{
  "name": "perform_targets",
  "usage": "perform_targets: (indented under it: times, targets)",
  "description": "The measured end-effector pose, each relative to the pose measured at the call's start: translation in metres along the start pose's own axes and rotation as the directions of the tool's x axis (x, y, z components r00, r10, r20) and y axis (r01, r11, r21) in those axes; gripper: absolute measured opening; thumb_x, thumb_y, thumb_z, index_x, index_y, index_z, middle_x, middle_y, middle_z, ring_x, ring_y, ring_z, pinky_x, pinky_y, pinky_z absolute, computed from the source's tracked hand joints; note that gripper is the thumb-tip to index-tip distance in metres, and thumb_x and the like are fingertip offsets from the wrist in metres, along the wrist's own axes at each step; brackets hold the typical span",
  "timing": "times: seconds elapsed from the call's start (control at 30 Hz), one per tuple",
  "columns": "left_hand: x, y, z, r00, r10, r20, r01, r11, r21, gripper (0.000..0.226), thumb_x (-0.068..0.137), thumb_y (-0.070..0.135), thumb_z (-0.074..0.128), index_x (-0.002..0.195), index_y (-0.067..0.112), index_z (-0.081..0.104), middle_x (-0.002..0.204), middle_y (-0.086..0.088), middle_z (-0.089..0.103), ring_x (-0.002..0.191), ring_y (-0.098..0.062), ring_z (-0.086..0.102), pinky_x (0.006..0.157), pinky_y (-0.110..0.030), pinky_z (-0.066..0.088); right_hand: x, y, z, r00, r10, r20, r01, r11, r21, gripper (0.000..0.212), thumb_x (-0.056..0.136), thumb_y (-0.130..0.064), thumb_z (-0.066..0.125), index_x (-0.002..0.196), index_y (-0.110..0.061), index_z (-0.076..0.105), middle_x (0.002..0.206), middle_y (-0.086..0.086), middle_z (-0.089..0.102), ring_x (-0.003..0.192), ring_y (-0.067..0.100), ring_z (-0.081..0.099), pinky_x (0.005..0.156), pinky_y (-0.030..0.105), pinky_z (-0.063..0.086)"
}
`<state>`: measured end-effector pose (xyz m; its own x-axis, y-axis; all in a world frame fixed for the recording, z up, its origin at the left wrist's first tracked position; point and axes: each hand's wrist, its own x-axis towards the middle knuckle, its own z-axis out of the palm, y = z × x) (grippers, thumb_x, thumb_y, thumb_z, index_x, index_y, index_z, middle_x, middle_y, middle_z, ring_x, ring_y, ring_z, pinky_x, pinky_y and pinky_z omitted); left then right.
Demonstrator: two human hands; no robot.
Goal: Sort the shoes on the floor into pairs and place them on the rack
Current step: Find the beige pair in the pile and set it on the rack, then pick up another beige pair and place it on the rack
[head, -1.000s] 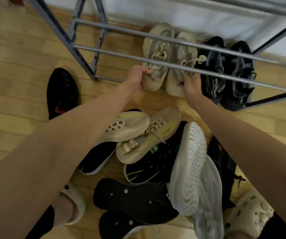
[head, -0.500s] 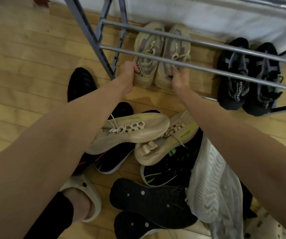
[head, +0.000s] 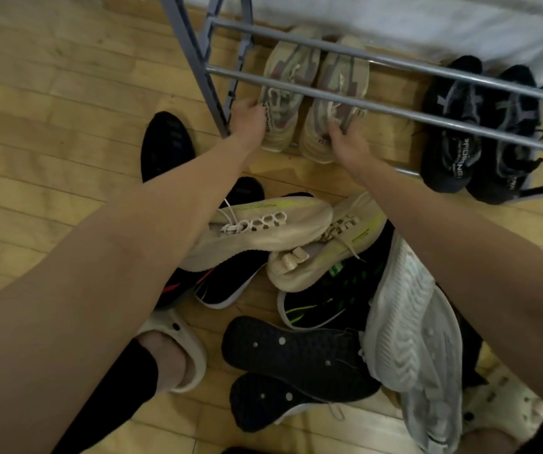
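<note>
A: Hands?
B: Left hand [head: 247, 121] grips the heel side of the left beige sneaker [head: 285, 93], fingers curled on it. Right hand [head: 342, 139] sits at the heel of the right beige sneaker [head: 335, 99], fingers on the collar; can't tell whether they're closed around it or just resting.
A: Where's that pair?
B: Side by side, toes to the wall, on the bottom level of the grey metal rack [head: 296, 85], at its left end next to the upright.
A: Anything else on the rack?
B: Black knit pair [head: 480, 126], same level, right end, well apart from the beige ones.
A: Floor?
B: Pile in front of the rack: two tan sneakers with yellow stripes [head: 263, 231] overlapping, black shoes under them, one black-and-green shoe [head: 329, 299], two black soles facing up [head: 296, 358], white sneakers sole-up [head: 407, 309] at right. One lone black shoe [head: 167, 145] left of the pile.
</note>
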<state>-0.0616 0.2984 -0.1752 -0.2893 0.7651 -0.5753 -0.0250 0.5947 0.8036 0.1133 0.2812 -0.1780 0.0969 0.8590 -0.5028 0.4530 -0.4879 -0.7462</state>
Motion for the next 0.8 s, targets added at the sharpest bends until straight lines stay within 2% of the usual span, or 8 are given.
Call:
perform_targets:
  times: [0.07,0.17,0.37,0.43,0.53,0.6,0.7,0.8]
  targets:
    - [-0.010,-0.009,-0.007,1.000,0.010,0.018,-0.012,0.991,0.133,0.035,0.094,0.007,0.041,0.125,0.010,0.057,0.102,-0.011,0.064,0.088,-0.026,0.060,0.072,-0.033,0.046,-0.022,0.001,-0.003,1.000,-0.023,0.001,0.024,0.997,-0.072,0.052,0.103,-0.026,0.040,0.150,-0.011,0.022,0.147,0.009,0.043,0.133,0.026,0.043,0.103,0.031,0.037]
    - [-0.047,-0.024,-0.021,0.996,0.081,-0.038,-0.059,0.910,0.409,0.044,0.090,0.011,0.048,0.134,0.009,0.045,0.129,-0.010,0.054,0.112,-0.026,0.055,0.087,-0.031,0.048,-0.067,0.015,-0.008,0.998,-0.064,0.022,0.067,0.977,-0.200,0.048,0.101,-0.022,0.042,0.146,-0.006,0.033,0.142,0.012,0.048,0.130,0.027,0.046,0.094,0.028,0.037]
    - [-0.110,-0.051,-0.067,0.969,0.191,0.155,-0.246,0.725,0.643,0.031,0.092,0.024,0.055,0.118,0.008,0.056,0.108,-0.002,0.057,0.100,-0.015,0.053,0.082,-0.027,0.041,-0.157,0.050,-0.033,0.991,-0.077,-0.105,0.056,0.979,-0.195,0.041,0.095,-0.011,0.048,0.136,-0.006,0.044,0.134,0.012,0.050,0.123,0.023,0.048,0.091,0.024,0.037]
    - [-0.124,-0.056,-0.085,0.944,0.226,0.240,-0.330,0.644,0.690,0.040,0.088,0.042,0.057,0.114,0.011,0.057,0.108,-0.002,0.059,0.102,-0.020,0.056,0.084,-0.033,0.046,-0.182,0.061,-0.038,0.987,-0.023,-0.160,0.000,0.989,-0.145,0.038,0.094,-0.011,0.049,0.132,-0.005,0.047,0.127,0.010,0.053,0.112,0.019,0.051,0.084,0.025,0.039]
    - [-0.144,-0.063,-0.108,0.911,0.238,0.337,-0.411,0.462,0.786,0.062,0.084,0.057,0.058,0.129,0.016,0.050,0.126,-0.008,0.053,0.119,-0.027,0.048,0.099,-0.040,0.041,-0.210,0.072,-0.030,0.988,0.086,-0.131,-0.099,0.991,-0.095,0.037,0.093,-0.015,0.054,0.128,-0.003,0.046,0.113,0.010,0.054,0.100,0.020,0.055,0.072,0.025,0.040]
    - [-0.156,-0.071,-0.119,0.888,0.232,0.396,-0.454,0.312,0.835,0.081,0.078,0.064,0.062,0.140,0.017,0.040,0.137,-0.012,0.046,0.128,-0.031,0.042,0.105,-0.044,0.036,-0.224,0.074,-0.016,0.989,0.140,-0.045,-0.144,0.984,-0.102,0.053,0.090,-0.027,0.062,0.133,-0.006,0.038,0.120,0.013,0.050,0.112,0.027,0.053,0.076,0.026,0.041]
    - [-0.166,-0.088,-0.130,0.887,0.180,0.425,-0.444,0.082,0.892,0.104,0.068,0.058,0.075,0.149,0.018,0.023,0.145,-0.020,0.035,0.134,-0.038,0.035,0.107,-0.051,0.036,-0.239,0.068,0.013,0.985,0.156,0.073,-0.142,0.975,-0.171,0.104,0.077,-0.047,0.075,0.149,-0.009,0.010,0.143,0.018,0.025,0.132,0.033,0.034,0.103,0.034,0.036]
    - [-0.169,-0.099,-0.132,0.878,0.210,0.431,-0.442,0.007,0.897,0.098,0.072,0.038,0.078,0.150,0.019,0.022,0.141,-0.023,0.038,0.129,-0.040,0.038,0.100,-0.053,0.042,-0.237,0.055,0.042,0.986,0.154,0.065,-0.127,0.944,-0.304,0.129,0.067,-0.058,0.077,0.151,-0.008,-0.007,0.147,0.026,0.011,0.136,0.042,0.027,0.110,0.042,0.035]
